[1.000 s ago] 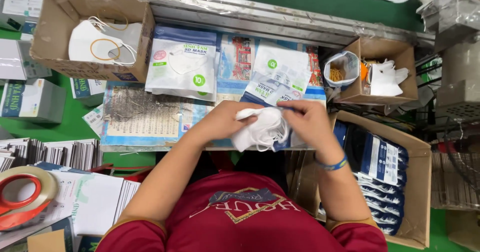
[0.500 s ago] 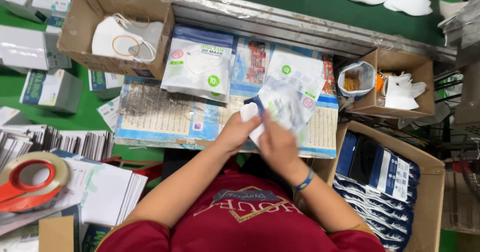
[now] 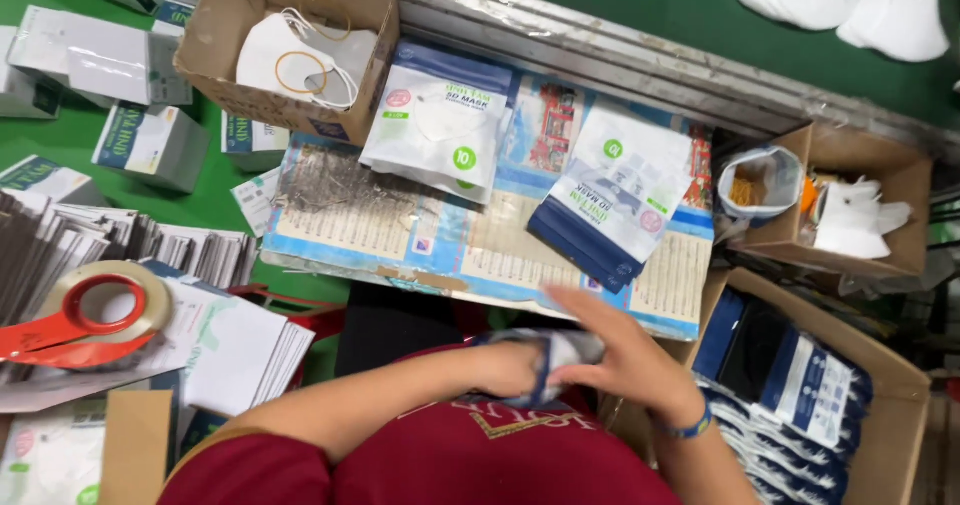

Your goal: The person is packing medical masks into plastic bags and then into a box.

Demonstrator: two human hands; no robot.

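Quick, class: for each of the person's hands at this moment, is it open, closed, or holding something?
Left hand: closed on the blue-and-white mask pouch.
Right hand: fingers spread, resting on the same pouch, gripping its other end.

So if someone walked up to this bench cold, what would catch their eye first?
Probably the two hands close to the body: the left hand and right hand meet around a blue-and-white pouch, blurred by motion. Next, the red tape dispenser at the left edge, bright against the grey card stacks. Then the cardboard box at top left holding white masks.
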